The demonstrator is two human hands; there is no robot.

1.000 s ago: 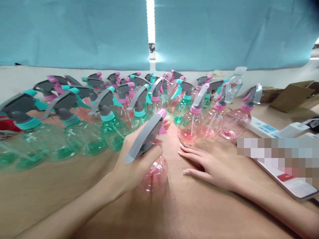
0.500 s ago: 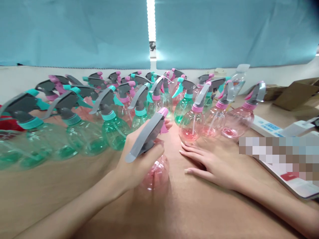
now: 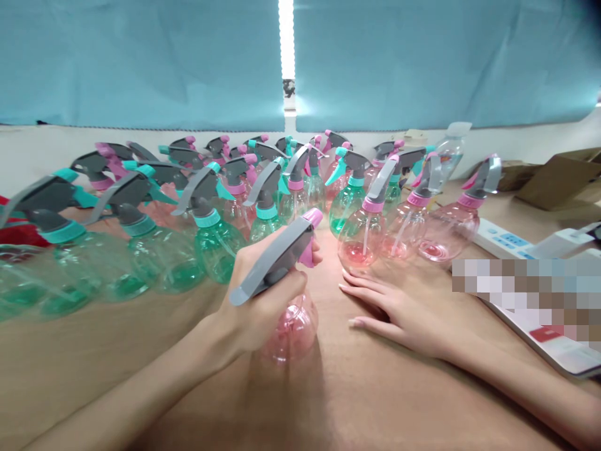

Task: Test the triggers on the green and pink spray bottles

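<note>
My left hand point(image 3: 263, 294) is wrapped round the neck of a pink spray bottle point(image 3: 293, 329) with a grey head and pink nozzle and trigger. Its fingers reach forward by the trigger, and the nozzle points away to the right. The bottle's neck is hidden behind the hand. On the wooden table lies my right hand point(image 3: 399, 310), palm down with fingers stretched out and holding nothing. Just beyond its fingertips stands a clear pink spray bottle point(image 3: 361, 238). A green spray bottle point(image 3: 218, 247) stands behind my left hand.
Rows of green and pink spray bottles fill the back and left of the table point(image 3: 197, 413). At the right are a white power strip point(image 3: 498, 235), a partly blurred-out flat device point(image 3: 563, 344), a cardboard box point(image 3: 558, 178) and a clear plastic bottle point(image 3: 453, 147). A blue curtain point(image 3: 141, 62) hangs behind.
The spray bottle's head in my left hand has turned slightly, its nozzle moving a little right and down. My right hand stays in place.
</note>
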